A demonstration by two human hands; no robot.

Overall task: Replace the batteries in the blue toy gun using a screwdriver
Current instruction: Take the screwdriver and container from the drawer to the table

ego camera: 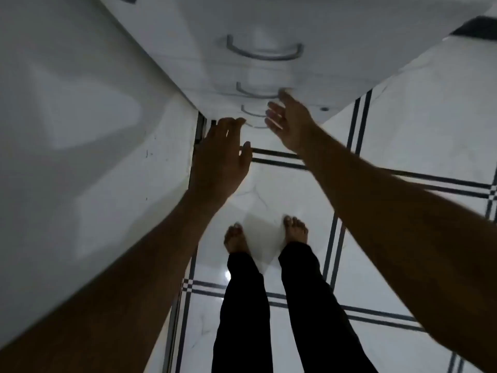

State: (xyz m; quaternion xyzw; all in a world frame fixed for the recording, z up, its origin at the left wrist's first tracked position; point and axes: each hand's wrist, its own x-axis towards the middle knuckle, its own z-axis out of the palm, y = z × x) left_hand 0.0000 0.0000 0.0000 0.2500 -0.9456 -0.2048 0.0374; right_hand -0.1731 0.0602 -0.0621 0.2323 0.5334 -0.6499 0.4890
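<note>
Standing barefoot at the white drawer unit (269, 28), you hold both arms out toward its stacked handles: your right hand (289, 122), fingers spread and holding nothing, reaches nearest the second handle (255, 93), probably to fetch what the job needs; your left hand (220, 157) hovers loose-fingered, empty; no toy gun, screwdriver or batteries show

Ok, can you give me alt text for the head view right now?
Both bare hands, left and right, reach open and empty toward a white drawer unit with curved grey metal handles. Bare feet stand on a glossy white tiled floor with dark stripes; no toy gun or screwdriver shows.
</note>
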